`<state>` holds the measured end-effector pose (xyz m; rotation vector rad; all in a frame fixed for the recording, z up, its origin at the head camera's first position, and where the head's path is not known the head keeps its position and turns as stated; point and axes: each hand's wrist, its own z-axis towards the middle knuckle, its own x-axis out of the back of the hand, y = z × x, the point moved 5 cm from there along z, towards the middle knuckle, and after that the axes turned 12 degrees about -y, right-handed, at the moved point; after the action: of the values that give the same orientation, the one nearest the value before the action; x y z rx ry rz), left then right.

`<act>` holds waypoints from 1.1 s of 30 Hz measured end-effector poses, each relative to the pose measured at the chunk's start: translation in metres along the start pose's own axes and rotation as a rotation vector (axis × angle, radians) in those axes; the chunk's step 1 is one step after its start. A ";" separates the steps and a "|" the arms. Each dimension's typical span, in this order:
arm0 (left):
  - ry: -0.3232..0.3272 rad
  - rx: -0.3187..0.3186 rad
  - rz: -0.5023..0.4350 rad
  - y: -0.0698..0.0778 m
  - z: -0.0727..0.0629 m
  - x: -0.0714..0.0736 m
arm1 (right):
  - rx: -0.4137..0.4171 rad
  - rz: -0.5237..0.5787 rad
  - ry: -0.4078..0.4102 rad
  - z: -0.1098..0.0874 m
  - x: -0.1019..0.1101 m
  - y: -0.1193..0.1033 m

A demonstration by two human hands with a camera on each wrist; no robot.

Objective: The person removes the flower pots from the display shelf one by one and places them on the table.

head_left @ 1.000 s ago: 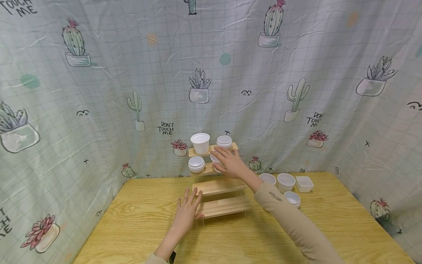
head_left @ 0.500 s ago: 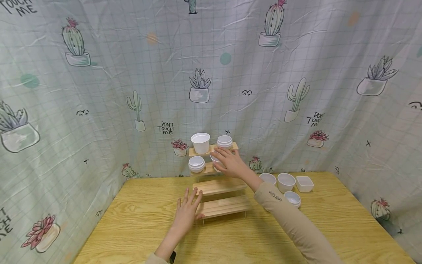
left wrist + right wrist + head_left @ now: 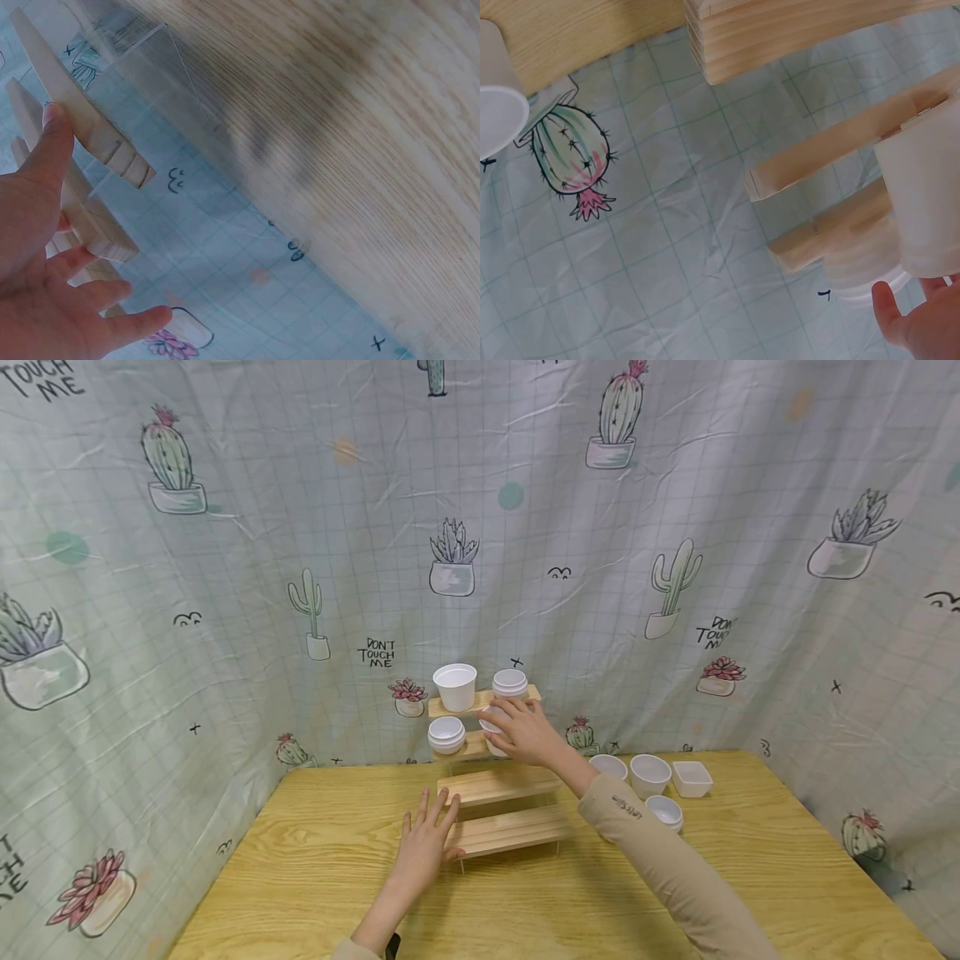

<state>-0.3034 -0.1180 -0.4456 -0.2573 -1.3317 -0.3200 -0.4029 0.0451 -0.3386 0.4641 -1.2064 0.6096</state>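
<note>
A stepped wooden display stand [image 3: 498, 787] with several narrow shelves stands mid-table. My left hand [image 3: 422, 852] is at its left end, fingers spread; in the left wrist view the thumb touches a shelf edge. My right hand [image 3: 531, 732] reaches across to the second shelf from the top and holds a white plastic cup [image 3: 926, 195] near its rim, partly hidden by the fingers in the head view. To the left on that shelf sits a ridged white tub [image 3: 447, 735]. The top shelf carries a taller white cup [image 3: 455, 687] and another ridged tub [image 3: 510, 682].
On the table [image 3: 315, 843], right of the stand, a round white cup [image 3: 651, 774], a square tub [image 3: 692, 778] and a low round tub [image 3: 664, 812] stand close together. Another cup [image 3: 608, 766] is partly behind the right forearm. A cactus-print curtain [image 3: 360, 527] hangs behind.
My right fingertips have bent down slightly at the cup, so a little more of its rim shows. The left hand stays in place at the stand.
</note>
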 end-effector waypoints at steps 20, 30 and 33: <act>-0.001 -0.012 -0.022 0.000 -0.001 0.000 | 0.047 0.004 0.122 -0.011 0.005 -0.001; -0.007 -0.008 -0.034 0.001 -0.002 0.001 | 0.069 -0.032 0.142 -0.024 0.007 -0.003; -0.011 -0.006 -0.040 0.001 -0.002 0.000 | 0.077 -0.041 0.151 -0.029 0.008 -0.003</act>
<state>-0.3016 -0.1181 -0.4456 -0.2377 -1.3478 -0.3564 -0.3783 0.0628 -0.3394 0.4976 -1.0306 0.6457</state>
